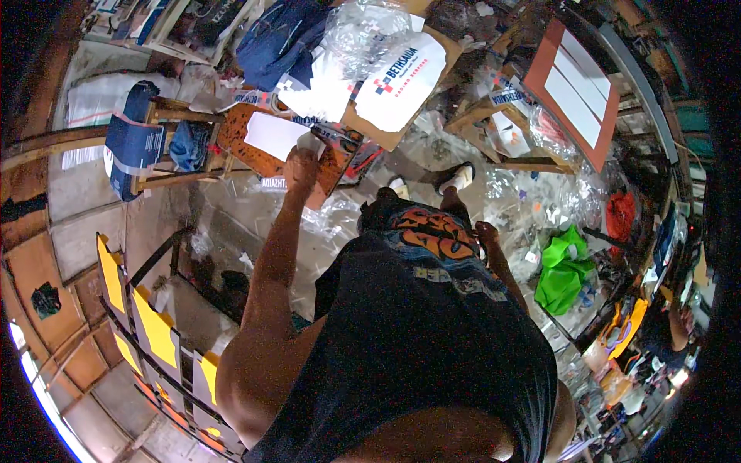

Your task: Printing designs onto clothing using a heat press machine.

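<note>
My left hand (302,163) reaches forward over an orange-brown stained board (231,133). Its fingers are bent around a small whitish piece that I cannot make out, at the edge of a white sheet (270,137). Just right of that hand lies a dark object (336,139), too blurred to name. My right hand (486,231) hangs low beside my hip, fingers curled; whether anything is inside is hidden. Ahead, a white printed fabric piece (403,81) lies flat on a brown board (380,133), and crumpled clear plastic (359,35) covers part of the pile beside it.
Dark blue cloth (282,46) is heaped at the far left. A red-brown framed panel (575,92) leans at the right. Loose plastic and scraps litter the floor near my feet, with a green bag (565,270) at right. A rack of yellow-printed pieces (156,328) stands at left.
</note>
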### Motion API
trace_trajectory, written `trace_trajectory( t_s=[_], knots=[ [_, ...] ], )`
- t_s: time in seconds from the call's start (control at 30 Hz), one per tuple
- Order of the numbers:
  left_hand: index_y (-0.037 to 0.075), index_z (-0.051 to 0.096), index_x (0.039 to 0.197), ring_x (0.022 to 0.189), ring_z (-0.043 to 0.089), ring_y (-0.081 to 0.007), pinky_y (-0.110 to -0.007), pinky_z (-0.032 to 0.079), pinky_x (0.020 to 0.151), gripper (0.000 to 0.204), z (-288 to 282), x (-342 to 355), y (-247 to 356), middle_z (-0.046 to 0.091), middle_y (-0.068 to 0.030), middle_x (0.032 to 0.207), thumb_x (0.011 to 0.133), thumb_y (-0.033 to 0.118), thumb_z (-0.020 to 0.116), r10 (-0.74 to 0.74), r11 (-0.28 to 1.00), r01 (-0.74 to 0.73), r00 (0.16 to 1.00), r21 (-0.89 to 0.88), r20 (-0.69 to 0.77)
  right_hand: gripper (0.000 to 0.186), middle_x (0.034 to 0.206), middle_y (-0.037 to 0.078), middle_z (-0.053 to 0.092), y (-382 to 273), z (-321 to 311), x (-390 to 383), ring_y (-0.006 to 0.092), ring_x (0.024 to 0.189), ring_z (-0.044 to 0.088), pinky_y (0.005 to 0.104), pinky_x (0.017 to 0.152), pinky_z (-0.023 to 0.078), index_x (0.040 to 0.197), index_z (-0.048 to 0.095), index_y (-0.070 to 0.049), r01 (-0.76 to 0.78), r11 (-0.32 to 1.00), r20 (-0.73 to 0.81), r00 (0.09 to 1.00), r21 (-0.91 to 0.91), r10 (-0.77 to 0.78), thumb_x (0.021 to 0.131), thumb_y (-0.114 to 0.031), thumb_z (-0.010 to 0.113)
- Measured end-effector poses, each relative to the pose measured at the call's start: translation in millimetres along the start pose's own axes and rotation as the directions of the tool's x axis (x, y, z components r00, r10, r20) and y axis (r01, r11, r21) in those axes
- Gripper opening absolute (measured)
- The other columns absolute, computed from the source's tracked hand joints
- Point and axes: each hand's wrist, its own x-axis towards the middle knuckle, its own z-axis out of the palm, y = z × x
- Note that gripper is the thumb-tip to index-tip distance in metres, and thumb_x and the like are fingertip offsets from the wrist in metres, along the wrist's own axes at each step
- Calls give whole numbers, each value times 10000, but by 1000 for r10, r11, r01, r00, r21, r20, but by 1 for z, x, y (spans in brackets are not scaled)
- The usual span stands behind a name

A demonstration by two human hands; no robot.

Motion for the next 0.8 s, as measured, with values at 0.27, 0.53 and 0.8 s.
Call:
trace_trajectory(
  t_s=[0.27, 0.53, 0.8],
  knots=[
    [75, 669, 1058, 942, 658, -415, -499, 541, 768, 184, 5, -11, -37, 671, -169, 1027, 933, 188, 594, 216, 976, -216, 976, -8, -28, 65, 794, 50, 614, -6, -2, 6, 252, 844, 738, 359, 631, 554, 937, 603, -102, -83, 997, -36, 996, 3, 83, 985, -86, 562],
    [67, 631, 989, 1043, 651, -434, -522, 558, 822, 126, -40, -27, 11, 591, -174, 1280, 895, 45, 549, -1, 995, -24, 970, -96, -244, 211, 918, 80, 715, -47, 27, -1, 194, 763, 706, 325, 587, 536, 1183, 677, -95, -90, 989, -52, 995, -116, 84, 988, -70, 601],
    [44, 717, 1107, 1179, 612, -416, -485, 547, 968, 234, -8, -18, -3, 496, -190, 1468, 937, 167, 615, 185, 980, -172, 972, 96, -143, 207, 946, 73, 723, -24, 15, -8, 203, 779, 712, 322, 568, 518, 1177, 672, -101, -9, 995, -5, 1000, 103, 10, 990, -69, 591]
  ],
)
